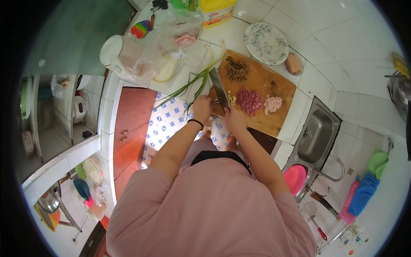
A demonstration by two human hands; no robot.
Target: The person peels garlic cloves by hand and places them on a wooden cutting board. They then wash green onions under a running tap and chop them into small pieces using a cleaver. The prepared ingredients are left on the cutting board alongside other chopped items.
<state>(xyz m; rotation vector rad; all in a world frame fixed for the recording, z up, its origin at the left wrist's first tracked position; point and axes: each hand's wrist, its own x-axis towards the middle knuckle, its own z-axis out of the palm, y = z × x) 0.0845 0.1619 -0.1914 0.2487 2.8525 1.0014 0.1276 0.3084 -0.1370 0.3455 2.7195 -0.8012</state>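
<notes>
My right hand grips the handle of a cleaver, whose blade stands over the left part of a wooden cutting board. Close to the blade's left side, my left hand has its fingertips at the board's edge, on a small pale piece too small to name. Beside the blade lie chopped pale yellow bits. Further right are minced red meat and a paler chopped pile. Dark chopped pieces lie at the board's far end. Green onions stretch across the counter left of the board.
A patterned oval plate and a small dish of sausages sit behind the board. A steel sink is at right, with a pink basin. At left are a white kettle, plastic bags and a yellow jug.
</notes>
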